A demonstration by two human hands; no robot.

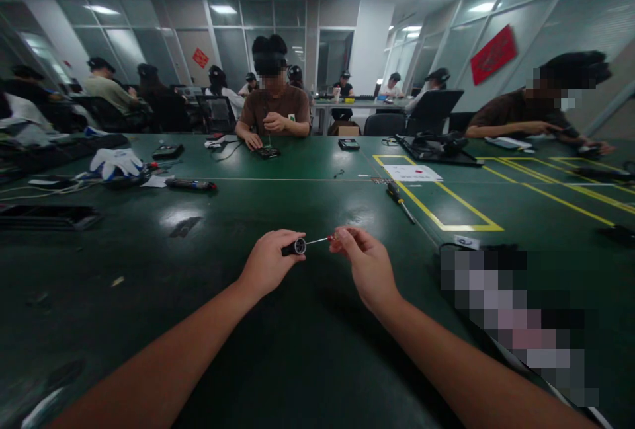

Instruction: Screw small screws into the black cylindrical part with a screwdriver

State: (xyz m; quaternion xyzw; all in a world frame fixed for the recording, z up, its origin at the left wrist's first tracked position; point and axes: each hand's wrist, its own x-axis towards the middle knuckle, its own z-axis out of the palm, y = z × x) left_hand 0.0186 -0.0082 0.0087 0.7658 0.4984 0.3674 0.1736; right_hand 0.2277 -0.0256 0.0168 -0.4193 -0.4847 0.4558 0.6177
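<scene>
Small black screwdriver handle [294, 247], thin shaft [317, 240] horiz., red tip, above table.

green table [307, 350], yellow-handled screwdriver [399, 201], white gloves [116, 162]

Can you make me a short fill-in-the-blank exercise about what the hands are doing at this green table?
1. The left hand holds a small black ____ part.
2. The right hand pinches the ____ handle of a thin screwdriver.
3. A second screwdriver lies on the table beside a ____ taped outline.

Missing words: cylindrical; red; yellow
</scene>
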